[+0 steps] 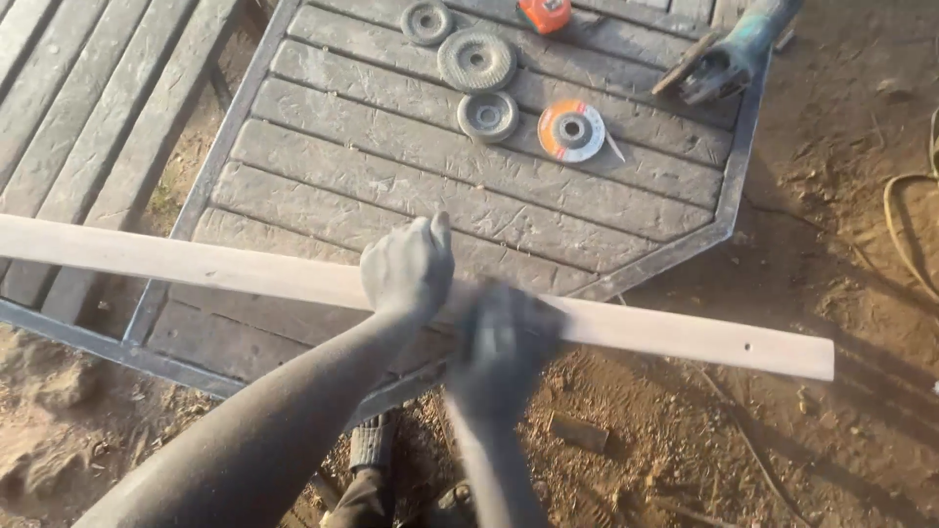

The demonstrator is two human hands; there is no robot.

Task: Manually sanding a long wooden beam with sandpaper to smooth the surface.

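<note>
A long pale wooden strip (196, 262) lies across the front of a grey slatted bench top (391, 186), its right end sticking out over the dirt. My left hand (406, 269) grips the strip near its middle from above. Just to the right, my right hand (501, 347) presses on the strip and is blurred by motion; whether it holds something small I cannot tell.
Three grey grinding discs (476, 61) and an orange flap disc (571, 129) lie at the back of the bench top. An angle grinder (729, 59) rests at the back right corner, an orange tool (544, 14) at the top edge. A hose (905, 230) curls on the dirt at right.
</note>
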